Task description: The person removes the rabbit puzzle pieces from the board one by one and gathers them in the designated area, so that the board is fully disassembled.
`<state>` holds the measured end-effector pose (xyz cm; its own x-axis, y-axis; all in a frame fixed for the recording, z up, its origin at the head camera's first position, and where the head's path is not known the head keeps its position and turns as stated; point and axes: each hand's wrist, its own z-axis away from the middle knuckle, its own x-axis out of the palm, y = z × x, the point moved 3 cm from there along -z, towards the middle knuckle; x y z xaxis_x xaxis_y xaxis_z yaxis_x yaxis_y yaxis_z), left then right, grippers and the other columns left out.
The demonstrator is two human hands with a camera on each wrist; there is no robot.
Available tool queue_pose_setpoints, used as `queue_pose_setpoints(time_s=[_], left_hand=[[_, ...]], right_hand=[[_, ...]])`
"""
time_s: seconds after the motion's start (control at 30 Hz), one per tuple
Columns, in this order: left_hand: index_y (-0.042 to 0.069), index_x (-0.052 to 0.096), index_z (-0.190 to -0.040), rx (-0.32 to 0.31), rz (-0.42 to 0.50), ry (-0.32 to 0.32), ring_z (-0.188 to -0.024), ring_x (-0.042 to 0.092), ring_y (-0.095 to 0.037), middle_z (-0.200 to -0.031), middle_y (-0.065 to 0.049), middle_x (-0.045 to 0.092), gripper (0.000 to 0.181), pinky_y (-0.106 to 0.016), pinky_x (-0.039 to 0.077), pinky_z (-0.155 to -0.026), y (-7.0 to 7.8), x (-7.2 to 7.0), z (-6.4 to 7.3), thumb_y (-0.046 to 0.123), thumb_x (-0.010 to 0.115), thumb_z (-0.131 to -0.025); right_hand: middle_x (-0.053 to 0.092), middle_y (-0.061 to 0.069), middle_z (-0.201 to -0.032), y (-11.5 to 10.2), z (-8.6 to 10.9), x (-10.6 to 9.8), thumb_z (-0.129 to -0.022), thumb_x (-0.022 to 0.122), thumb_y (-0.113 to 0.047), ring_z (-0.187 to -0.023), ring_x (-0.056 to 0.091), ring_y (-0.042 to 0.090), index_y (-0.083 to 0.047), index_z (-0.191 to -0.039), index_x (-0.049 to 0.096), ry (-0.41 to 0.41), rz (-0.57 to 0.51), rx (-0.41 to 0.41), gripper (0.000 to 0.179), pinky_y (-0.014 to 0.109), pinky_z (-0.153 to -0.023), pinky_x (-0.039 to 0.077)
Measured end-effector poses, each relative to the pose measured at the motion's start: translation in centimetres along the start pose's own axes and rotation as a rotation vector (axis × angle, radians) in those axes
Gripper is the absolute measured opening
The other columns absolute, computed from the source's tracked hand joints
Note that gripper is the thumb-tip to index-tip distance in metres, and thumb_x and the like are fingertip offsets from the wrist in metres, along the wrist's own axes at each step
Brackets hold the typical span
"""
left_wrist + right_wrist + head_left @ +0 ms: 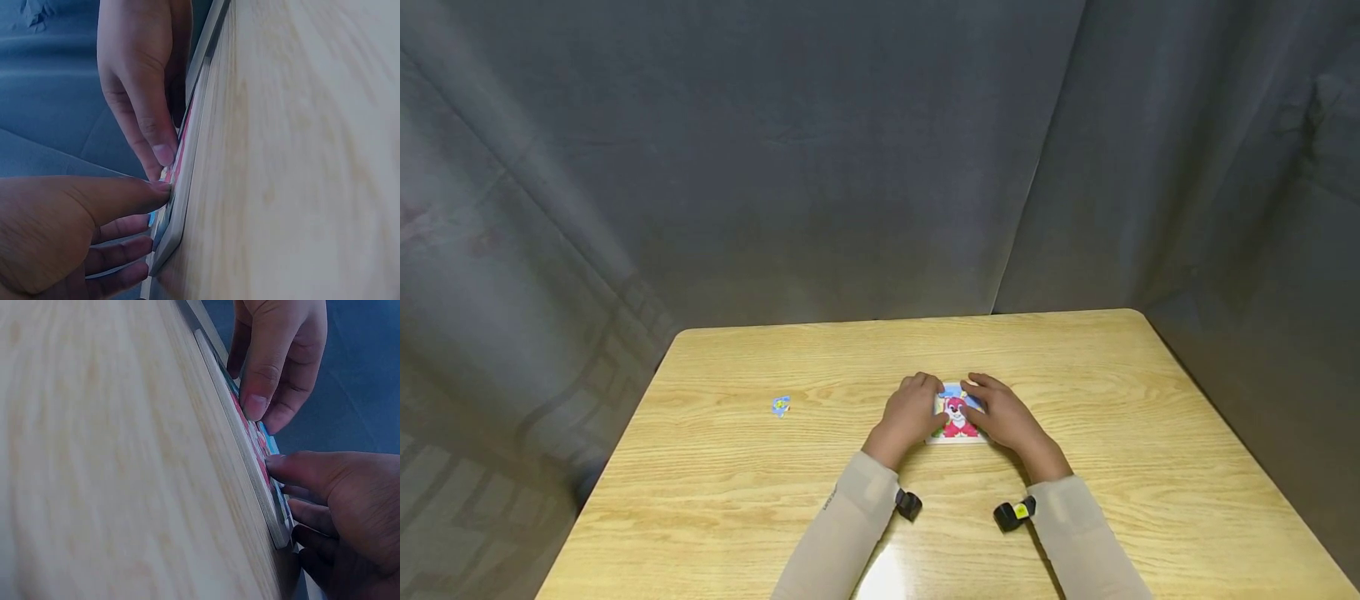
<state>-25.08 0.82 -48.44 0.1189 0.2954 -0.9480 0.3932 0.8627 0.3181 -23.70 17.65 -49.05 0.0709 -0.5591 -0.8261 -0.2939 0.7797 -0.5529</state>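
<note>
The pink animal jigsaw [957, 427] lies flat on the tabletop [737, 483]. The left hand [912, 410], at nine o'clock, and right hand [1006, 414], at three, touch it, grips loosely spread. Best press softly, so no piece pops up.

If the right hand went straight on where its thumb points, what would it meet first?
For the right hand, probably the left hand, facing it across the puzzle; exact depth is unclear.
</note>
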Motion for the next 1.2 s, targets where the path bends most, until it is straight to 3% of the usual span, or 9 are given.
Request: queue_pose_setpoints(time_s=[0.3, 0.53, 0.77, 1.03, 1.2], left_hand=[[0.016, 0.061, -0.128, -0.002, 0.011, 0.016, -0.123, 0.047, -0.022, -0.129, -0.002, 0.054, 0.040, -0.035, 0.046, -0.097, -0.18, 0.09, -0.20, 0.037, 0.064, -0.094], [0.018, 0.053, -0.141, 0.006, -0.035, 0.019, -0.123, 0.048, -0.022, -0.133, -0.002, 0.053, 0.049, -0.039, 0.046, -0.097, -0.36, 0.17, -0.30, 0.038, 0.061, -0.096], [0.023, 0.060, -0.134, 0.024, -0.047, 0.020, -0.120, 0.049, -0.022, -0.131, -0.001, 0.054, 0.039, -0.040, 0.047, -0.094, -0.30, -0.08, -0.35, 0.035, 0.059, -0.098], [0.015, 0.065, -0.120, 0.004, 0.072, 0.036, -0.121, 0.049, -0.024, -0.127, -0.003, 0.056, 0.029, -0.038, 0.045, -0.097, -0.59, -0.03, -0.33, 0.032, 0.062, -0.096], [0.015, 0.067, -0.117, 0.002, 0.080, 0.032, -0.120, 0.049, -0.024, -0.127, -0.002, 0.056, 0.027, -0.038, 0.046, -0.097, -0.37, -0.22, -0.11, 0.031, 0.063, -0.096]], right_hand=[[0.041, 0.022, -0.147, 0.22, 0.01, -0.02, -0.094, 0.064, -0.020, -0.134, 0.037, 0.043, 0.002, -0.136, 0.053, 0.008, -0.007, -0.014, 0.049, 0.058, -0.106, 0.033], [0.040, 0.022, -0.148, 0.31, 0.05, 0.17, -0.095, 0.064, -0.021, -0.135, 0.036, 0.043, 0.000, -0.137, 0.053, -0.002, -0.019, -0.011, 0.049, 0.058, -0.106, 0.033], [0.040, 0.021, -0.148, 0.23, 0.00, 0.07, -0.095, 0.064, -0.021, -0.135, 0.036, 0.043, 0.000, -0.137, 0.053, -0.007, -0.016, -0.004, 0.048, 0.058, -0.106, 0.033], [0.040, 0.022, -0.147, 0.31, -0.04, 0.10, -0.095, 0.064, -0.021, -0.135, 0.036, 0.043, 0.000, -0.137, 0.054, -0.001, -0.014, -0.009, 0.048, 0.058, -0.105, 0.033], [0.040, 0.022, -0.147, 0.33, -0.06, 0.06, -0.095, 0.064, -0.022, -0.134, 0.036, 0.043, 0.000, -0.137, 0.054, 0.000, -0.016, -0.014, 0.048, 0.058, -0.105, 0.034]])
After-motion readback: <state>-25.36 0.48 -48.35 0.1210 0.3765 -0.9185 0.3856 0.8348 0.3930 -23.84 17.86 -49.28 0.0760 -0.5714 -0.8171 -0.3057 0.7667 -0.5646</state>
